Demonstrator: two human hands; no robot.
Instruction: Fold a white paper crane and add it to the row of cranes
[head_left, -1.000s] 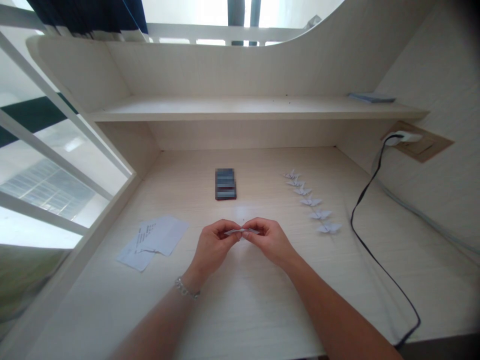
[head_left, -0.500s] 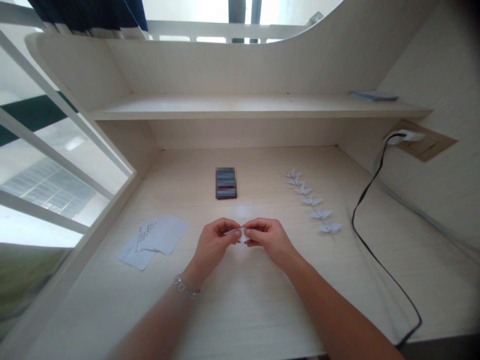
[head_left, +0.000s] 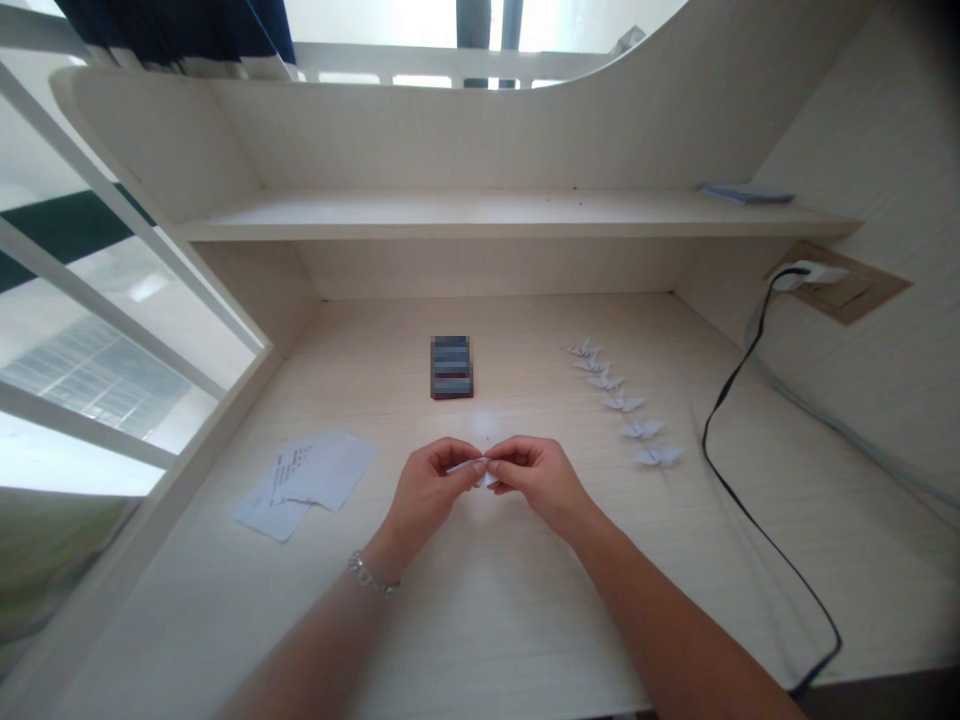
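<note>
Since the left hand (head_left: 429, 483) and right hand (head_left: 544, 480) are both pinching that tiny white paper (head_left: 489, 478) between them over the desk (head_left: 487, 620), one uneven tug could honestly rip it, or squeezing too hard might crumple it.

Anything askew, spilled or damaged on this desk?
Nothing spilled or damaged that I can see, though the held paper is mostly hidden. The paper sheets at left look mildly askew: they overlap and lie at a slant.
</note>
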